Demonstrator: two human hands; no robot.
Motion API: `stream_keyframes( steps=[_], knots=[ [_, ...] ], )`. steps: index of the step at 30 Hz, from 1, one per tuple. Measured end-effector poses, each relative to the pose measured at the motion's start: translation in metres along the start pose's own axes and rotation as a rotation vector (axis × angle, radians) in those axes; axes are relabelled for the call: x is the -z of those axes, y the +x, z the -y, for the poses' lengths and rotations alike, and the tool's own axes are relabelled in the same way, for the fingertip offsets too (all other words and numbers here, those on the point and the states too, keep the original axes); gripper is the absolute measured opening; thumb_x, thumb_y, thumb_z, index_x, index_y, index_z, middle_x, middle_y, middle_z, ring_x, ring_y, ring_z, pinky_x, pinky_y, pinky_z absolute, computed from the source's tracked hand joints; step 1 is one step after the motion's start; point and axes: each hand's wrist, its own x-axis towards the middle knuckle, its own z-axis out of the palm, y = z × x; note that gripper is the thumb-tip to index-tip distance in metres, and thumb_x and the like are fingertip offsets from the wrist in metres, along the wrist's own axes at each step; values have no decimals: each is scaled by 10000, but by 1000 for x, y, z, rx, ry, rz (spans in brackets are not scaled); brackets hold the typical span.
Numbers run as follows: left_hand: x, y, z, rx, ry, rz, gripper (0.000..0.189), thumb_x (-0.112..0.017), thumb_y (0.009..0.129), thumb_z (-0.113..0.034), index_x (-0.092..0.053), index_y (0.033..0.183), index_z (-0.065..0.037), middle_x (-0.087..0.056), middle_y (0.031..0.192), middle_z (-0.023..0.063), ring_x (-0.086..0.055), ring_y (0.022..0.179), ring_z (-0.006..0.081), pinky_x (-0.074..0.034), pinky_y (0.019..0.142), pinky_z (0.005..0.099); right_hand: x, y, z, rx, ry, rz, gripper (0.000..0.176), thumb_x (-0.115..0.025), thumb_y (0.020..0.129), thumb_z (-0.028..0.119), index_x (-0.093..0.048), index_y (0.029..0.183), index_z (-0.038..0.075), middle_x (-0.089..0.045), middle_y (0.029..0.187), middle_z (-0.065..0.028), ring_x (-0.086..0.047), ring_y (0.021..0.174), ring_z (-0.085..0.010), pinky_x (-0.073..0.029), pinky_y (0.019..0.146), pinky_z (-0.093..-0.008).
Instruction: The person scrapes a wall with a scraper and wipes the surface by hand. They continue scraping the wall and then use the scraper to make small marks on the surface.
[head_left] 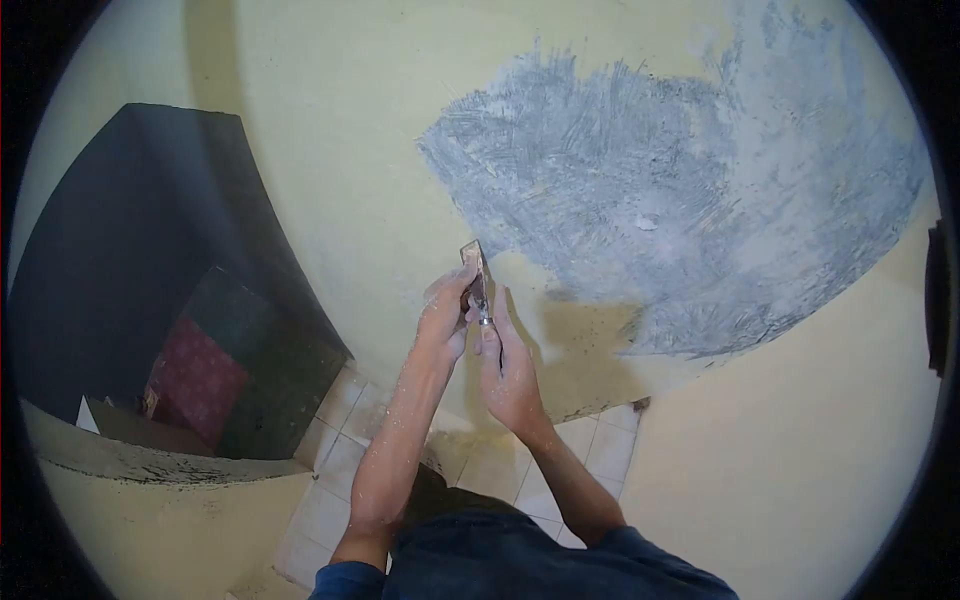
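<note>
1. The left hand (445, 318) has its grip closed around the handle of a scraper (476, 272), fingers curled tight.
2. The right hand (510, 368) grips the same handle from the other side, fingers stretched up along it and pressed to the tool.
3. The scraper stands nearly upright between both hands, with its flat blade tip against the wall (330, 120).
4. The blade meets the lower left edge of a grey scraped patch (680, 200), where the yellow paint is gone.
5. Both forearms are flecked with pale dust.
6. Below lie pale floor tiles (340, 470), and to the left is a dark opening (130, 260).
</note>
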Motion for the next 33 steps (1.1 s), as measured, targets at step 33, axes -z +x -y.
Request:
stream_keyframes(
  steps=[33],
  knots=[
    [-21,-6,-10,207,-308,-173,209,-626,922,-289,-559,863,-100,-561,750,-8,-545,602,89,-444,508,203,10,17,29,-34,-335,250,750,-506,796,-49,-175,1470,-45,-541,905,-284,-556,787,-463,-462,709,-495]
  ],
)
